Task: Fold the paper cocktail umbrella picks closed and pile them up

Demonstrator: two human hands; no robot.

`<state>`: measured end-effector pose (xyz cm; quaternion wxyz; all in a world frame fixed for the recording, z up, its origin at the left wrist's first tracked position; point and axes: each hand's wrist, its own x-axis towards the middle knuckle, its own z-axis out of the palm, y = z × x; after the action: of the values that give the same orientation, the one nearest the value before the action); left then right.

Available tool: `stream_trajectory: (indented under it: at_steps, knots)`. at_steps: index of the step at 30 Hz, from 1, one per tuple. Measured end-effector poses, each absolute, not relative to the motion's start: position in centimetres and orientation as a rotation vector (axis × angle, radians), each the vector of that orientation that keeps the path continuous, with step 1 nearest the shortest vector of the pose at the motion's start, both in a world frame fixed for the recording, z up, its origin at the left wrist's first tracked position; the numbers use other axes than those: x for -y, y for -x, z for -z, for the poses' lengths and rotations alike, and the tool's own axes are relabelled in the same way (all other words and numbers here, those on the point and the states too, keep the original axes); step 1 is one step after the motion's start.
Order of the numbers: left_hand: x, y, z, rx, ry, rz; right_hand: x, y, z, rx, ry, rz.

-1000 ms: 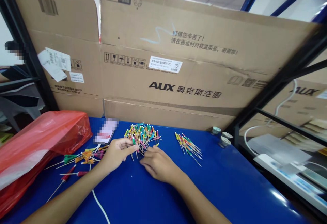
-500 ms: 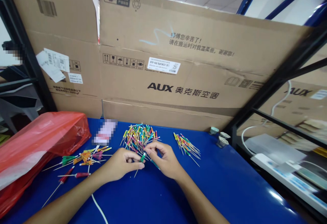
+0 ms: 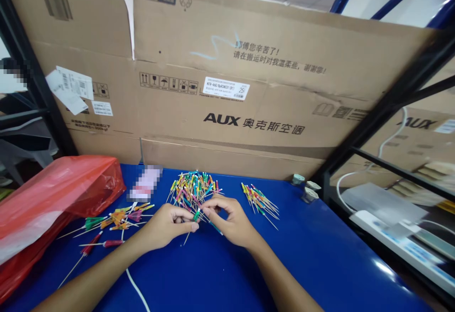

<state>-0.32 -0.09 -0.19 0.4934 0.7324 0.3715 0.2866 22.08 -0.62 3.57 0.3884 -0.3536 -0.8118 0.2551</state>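
My left hand (image 3: 168,226) is closed on a green paper umbrella (image 3: 196,215), whose wooden stick slants down below the fingers. Close beside it on the right, my right hand (image 3: 229,219) is pinched near the umbrella's top; what its fingertips hold is too small to make out. A teal-tipped stick shows beneath the right hand. Just behind both hands lies a large pile of closed paper umbrellas (image 3: 192,188) on the blue table (image 3: 220,279). A smaller bunch of closed umbrellas (image 3: 261,200) lies to the right. Partly opened umbrellas (image 3: 119,217) lie at the left.
A red plastic bag (image 3: 88,174) covers the table's left side, near a blurred pink item (image 3: 145,183). A white cable (image 3: 137,288) runs under my left forearm. Cardboard (image 3: 227,136) stands behind. Small pale objects (image 3: 310,190) sit at the back right, by a power strip (image 3: 398,241).
The green umbrella and my left fingers have shifted slightly left, and its stick now tilts more. My right hand is nearly unmoved. The camera view has shifted a little.
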Motion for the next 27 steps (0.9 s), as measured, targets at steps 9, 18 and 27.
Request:
stream_trajectory:
  at_steps: [9, 18, 27]
  knots:
    - [-0.5, 0.4, 0.5, -0.933, -1.761, -0.728, 0.1, -23.3, -4.1, 2.162, 1.052, -0.649]
    - [-0.4, 0.4, 0.2, -0.96, -1.794, -0.725, 0.2, -27.6, -5.0, 2.475, 1.136, -0.968]
    - [-0.3, 0.5, 0.1, -0.97, -1.806, -0.728, -0.3, -26.7, -3.5, 2.536, 1.307, -0.923]
